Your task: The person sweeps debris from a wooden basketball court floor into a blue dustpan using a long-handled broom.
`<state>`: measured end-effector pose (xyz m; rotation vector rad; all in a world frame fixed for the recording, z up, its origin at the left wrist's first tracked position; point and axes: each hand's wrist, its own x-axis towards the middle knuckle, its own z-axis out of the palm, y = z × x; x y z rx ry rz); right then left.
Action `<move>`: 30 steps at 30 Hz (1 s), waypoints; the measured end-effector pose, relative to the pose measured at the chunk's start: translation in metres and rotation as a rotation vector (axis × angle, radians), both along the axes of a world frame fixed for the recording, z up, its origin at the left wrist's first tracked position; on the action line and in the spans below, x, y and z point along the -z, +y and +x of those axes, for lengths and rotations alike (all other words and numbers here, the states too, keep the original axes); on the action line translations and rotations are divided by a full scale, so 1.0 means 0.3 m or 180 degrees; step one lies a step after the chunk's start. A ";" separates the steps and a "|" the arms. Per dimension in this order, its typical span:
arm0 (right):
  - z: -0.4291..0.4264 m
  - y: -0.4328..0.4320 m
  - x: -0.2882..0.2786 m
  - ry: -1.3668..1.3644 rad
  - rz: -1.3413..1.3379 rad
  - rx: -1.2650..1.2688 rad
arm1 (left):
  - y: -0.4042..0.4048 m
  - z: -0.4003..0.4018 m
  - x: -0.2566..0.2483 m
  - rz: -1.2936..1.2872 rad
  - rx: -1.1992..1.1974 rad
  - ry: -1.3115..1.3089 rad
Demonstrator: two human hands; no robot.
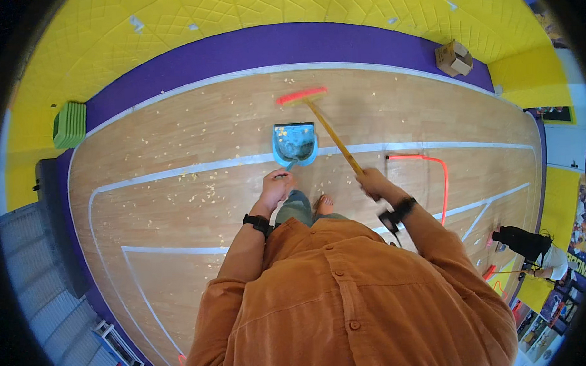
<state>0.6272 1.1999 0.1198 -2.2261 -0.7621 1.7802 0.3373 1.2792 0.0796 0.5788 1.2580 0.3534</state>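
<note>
My left hand grips the handle of a blue long-handled dustpan, whose dark front lip faces away from me. A few pale scraps lie inside it near its left edge. In my right hand is the yellow stick of a push broom. The broom's red bristle head is on the floor beyond the dustpan, slightly blurred. Pale scraps are scattered over the wood-look floor, thickest to the left.
Stacked green bins stand at the far left, and an open cardboard box sits by the purple wall base. A red tube curves across the floor on my right. Another person holds a broom at the right.
</note>
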 end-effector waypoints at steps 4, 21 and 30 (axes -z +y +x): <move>0.099 -0.214 -0.316 0.0561 -0.0387 0.0616 | 0.053 -0.021 0.016 0.0050 0.0004 -0.0185; 0.059 0.142 -0.423 0.0197 0.0262 -0.0037 | 0.123 0.033 -0.031 0.0094 -0.0072 -0.0192; 0.033 0.623 -0.205 0.0640 0.0624 -0.1525 | 0.074 0.095 -0.081 0.0112 -0.1000 0.0270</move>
